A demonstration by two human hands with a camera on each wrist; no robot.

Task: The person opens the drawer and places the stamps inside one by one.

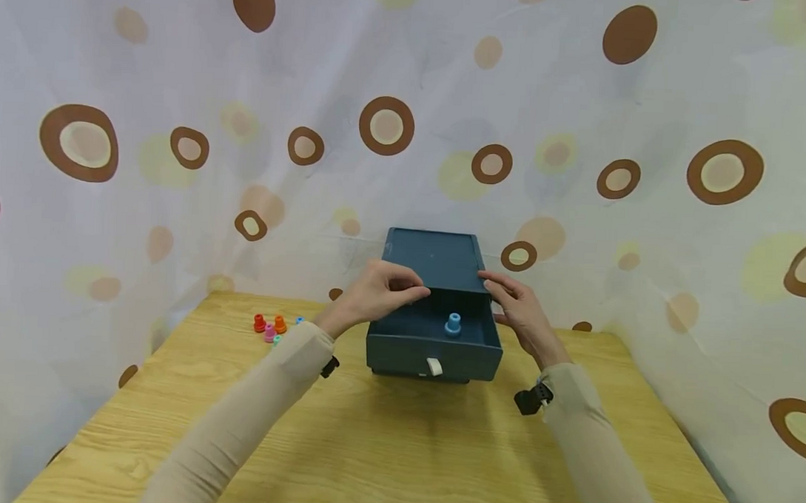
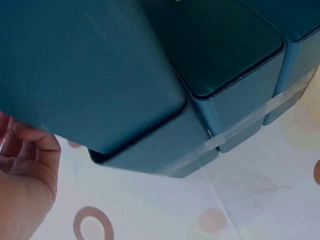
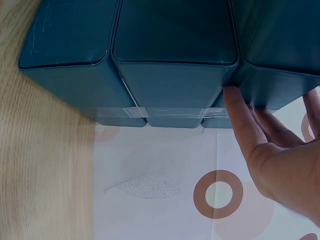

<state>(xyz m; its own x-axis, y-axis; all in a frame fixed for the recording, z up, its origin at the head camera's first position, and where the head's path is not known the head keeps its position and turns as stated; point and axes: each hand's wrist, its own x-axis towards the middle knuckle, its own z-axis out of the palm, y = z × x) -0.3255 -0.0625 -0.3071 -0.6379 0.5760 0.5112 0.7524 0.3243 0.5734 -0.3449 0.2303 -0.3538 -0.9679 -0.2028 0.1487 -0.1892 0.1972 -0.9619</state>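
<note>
On the table stands a dark blue drawer cabinet [image 1: 432, 256] of three taped-together units, its top drawer [image 1: 399, 353] pulled out. Inside that drawer sits a small blue stepped peg [image 1: 452, 326], and a white handle [image 1: 434, 367] is on the front. My left hand [image 1: 380, 289] is over the drawer's left side, thumb and index close together by the cabinet's top front edge. In the left wrist view its curled fingertips are hidden behind the drawer wall [image 2: 90, 75]; I cannot tell whether they pinch anything. My right hand [image 1: 526, 315] touches the cabinet's right side with extended fingers [image 3: 240, 117].
Several small coloured pegs lie on the table to the left, among them a red one [image 1: 259, 323], an orange one [image 1: 280, 324] and a pink one [image 1: 270, 333]. Behind the wooden table [image 1: 343, 442] hangs a spotted cloth [image 1: 436, 75].
</note>
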